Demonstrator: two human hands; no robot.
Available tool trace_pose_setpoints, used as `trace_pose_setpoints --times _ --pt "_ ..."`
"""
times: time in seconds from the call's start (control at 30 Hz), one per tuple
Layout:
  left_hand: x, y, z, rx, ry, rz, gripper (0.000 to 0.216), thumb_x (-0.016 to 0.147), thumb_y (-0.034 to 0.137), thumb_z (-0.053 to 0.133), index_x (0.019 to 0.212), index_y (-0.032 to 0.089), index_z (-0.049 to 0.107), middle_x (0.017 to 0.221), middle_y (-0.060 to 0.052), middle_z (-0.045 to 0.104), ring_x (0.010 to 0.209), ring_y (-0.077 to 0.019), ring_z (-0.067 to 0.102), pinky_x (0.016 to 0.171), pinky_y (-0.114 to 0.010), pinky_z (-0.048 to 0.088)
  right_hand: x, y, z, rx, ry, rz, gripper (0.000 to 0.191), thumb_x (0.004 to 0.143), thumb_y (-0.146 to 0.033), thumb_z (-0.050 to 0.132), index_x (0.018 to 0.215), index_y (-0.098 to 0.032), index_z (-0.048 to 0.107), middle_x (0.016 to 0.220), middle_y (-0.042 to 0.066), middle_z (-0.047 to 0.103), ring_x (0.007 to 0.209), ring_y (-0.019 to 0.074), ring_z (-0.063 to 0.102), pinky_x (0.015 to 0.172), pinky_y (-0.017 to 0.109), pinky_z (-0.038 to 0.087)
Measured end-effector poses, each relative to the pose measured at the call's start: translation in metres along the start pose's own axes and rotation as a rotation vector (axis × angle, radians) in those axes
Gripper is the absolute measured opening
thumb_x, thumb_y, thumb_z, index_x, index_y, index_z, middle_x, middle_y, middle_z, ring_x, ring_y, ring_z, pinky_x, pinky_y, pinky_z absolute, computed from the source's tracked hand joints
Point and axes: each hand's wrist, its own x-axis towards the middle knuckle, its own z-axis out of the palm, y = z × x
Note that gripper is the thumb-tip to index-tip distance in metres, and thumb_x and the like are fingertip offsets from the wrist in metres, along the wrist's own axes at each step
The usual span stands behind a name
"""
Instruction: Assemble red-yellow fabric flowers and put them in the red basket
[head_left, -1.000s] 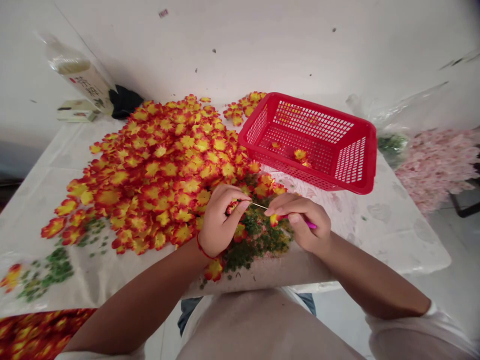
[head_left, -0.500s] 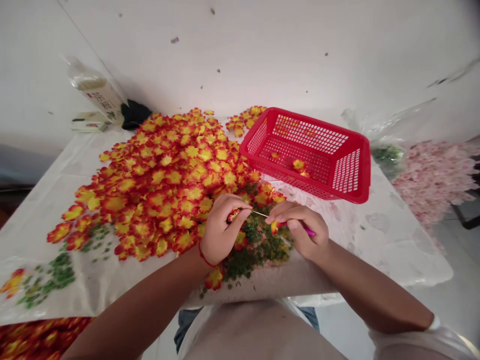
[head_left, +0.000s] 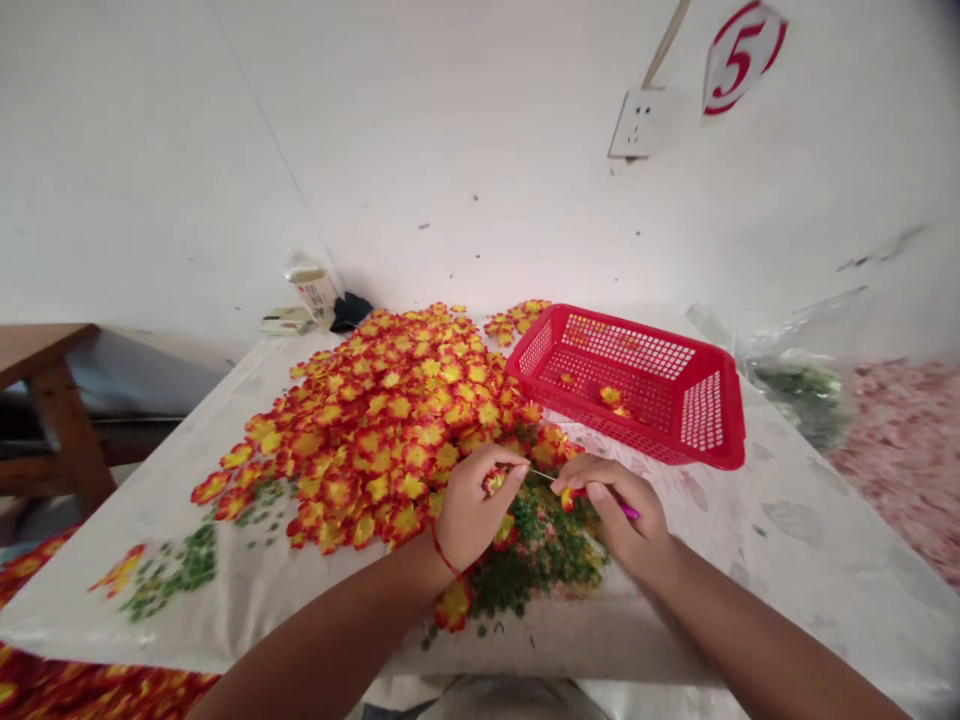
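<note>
1. Far left, a drift of red-and-yellow artificial blossoms lies below the edge of the plastic-covered table, and a patch of green crumbs sits on the sheet.
2. Next comes the big heap of loose blossoms, which makes up nearly all the flowers in view.
3. The left hand pinches a small blossom between its fingers, its wrist wearing a thin red cord.
4. The right hand, close by but not touching the left, clamps a second blossom and a pink-handled needle. The needle's thin metal tip points toward the left hand (too fine to tell if it touches). Beneath both hands lies a mound of green fragments.
5. To the right, the red plastic basket holds only a few blossoms, so the heap far outweighs them.
6. Far right, a clear bag and pale pink blossoms lie beyond the table.
</note>
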Motion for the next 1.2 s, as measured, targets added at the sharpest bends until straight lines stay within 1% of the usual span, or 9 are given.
trace_pose_setpoints --times 0.23,0.27,0.37,0.47,0.57,0.77,1.0,1.1,1.2 --pt "-0.003 -0.008 0.006 -0.124 0.016 -0.174 0.019 0.098 0.037 0.078 0.098 0.021 0.086 0.096 -0.007 0.087 0.086 -0.0212 0.078 0.08 -0.03 0.058 -0.006 0.006 0.003 -0.015 0.017 0.009 0.027 0.119 -0.026 0.054 0.113 -0.028 0.08 0.098 0.006 0.086 0.091 0.0194 0.084 0.083 0.029 0.068" --pt "-0.003 -0.01 0.006 -0.141 0.008 -0.192 0.021 0.097 0.039 0.078 0.097 0.02 0.086 0.093 -0.007 0.086 0.081 -0.0203 0.075 0.075 -0.029 0.056 -0.006 0.007 0.004 -0.01 0.039 0.013 0.026 0.119 -0.028 0.055 0.112 -0.029 0.08 0.097 0.005 0.086 0.089 0.0185 0.083 0.082 0.028 0.067" --pt "0.0 -0.014 0.005 -0.19 -0.026 -0.248 0.027 0.094 0.045 0.081 0.099 0.019 0.087 0.094 -0.009 0.086 0.077 -0.0199 0.072 0.072 -0.029 0.053 -0.006 0.011 0.005 -0.01 0.074 0.059 0.028 0.119 -0.033 0.057 0.106 -0.03 0.081 0.096 0.003 0.086 0.089 0.0181 0.083 0.084 0.027 0.066" --pt "0.003 -0.014 0.004 -0.253 -0.073 -0.258 0.035 0.094 0.052 0.084 0.101 0.018 0.086 0.098 -0.011 0.086 0.086 -0.0229 0.075 0.08 -0.032 0.057 -0.006 0.014 0.007 -0.009 0.099 0.117 0.03 0.119 -0.039 0.058 0.103 -0.03 0.082 0.096 0.003 0.086 0.09 0.0185 0.083 0.084 0.027 0.064" --pt "0.004 -0.013 0.003 -0.272 -0.113 -0.208 0.039 0.097 0.057 0.082 0.103 0.019 0.084 0.101 -0.01 0.084 0.094 -0.0246 0.076 0.09 -0.034 0.059 -0.005 0.017 0.008 0.004 0.133 0.179 0.032 0.118 -0.044 0.061 0.099 -0.029 0.081 0.097 0.003 0.087 0.09 0.0194 0.082 0.083 0.028 0.063" --pt "0.006 -0.015 0.005 -0.233 -0.049 -0.18 0.045 0.096 0.065 0.082 0.098 0.02 0.077 0.094 -0.005 0.074 0.086 -0.0213 0.064 0.082 -0.033 0.052 -0.004 0.017 0.01 0.024 0.127 0.199 0.035 0.117 -0.048 0.061 0.098 -0.028 0.082 0.095 0.005 0.086 0.088 0.0218 0.08 0.085 0.032 0.063" --pt "0.013 -0.012 0.004 -0.416 -0.063 -0.241 0.055 0.089 0.073 0.09 0.095 0.02 0.074 0.088 -0.002 0.071 0.088 -0.0211 0.066 0.089 -0.035 0.054 -0.005 0.02 0.008 0.022 0.163 0.225 0.034 0.116 -0.051 0.063 0.1 -0.029 0.083 0.097 0.005 0.086 0.09 0.0235 0.079 0.087 0.036 0.061" --pt "0.014 -0.012 0.007 -0.526 -0.1 -0.302 0.064 0.08 0.077 0.097 0.094 0.018 0.076 0.086 -0.003 0.072 0.084 -0.0193 0.066 0.086 -0.034 0.054 -0.005 0.021 0.009 0.031 0.144 0.213 0.035 0.116 -0.053 0.063 0.098 -0.029 0.082 0.097 0.004 0.086 0.092 0.0236 0.079 0.089 0.037 0.061" --pt "0.013 -0.013 0.011 -0.661 -0.115 -0.371 0.066 0.073 0.074 0.104 0.093 0.017 0.075 0.088 -0.003 0.071 0.086 -0.0173 0.067 0.087 -0.032 0.055 -0.007 0.023 0.009 0.063 0.144 0.221 0.034 0.116 -0.053 0.064 0.099 -0.03 0.082 0.099 0.004 0.087 0.092 0.0237 0.079 0.09 0.038 0.061"
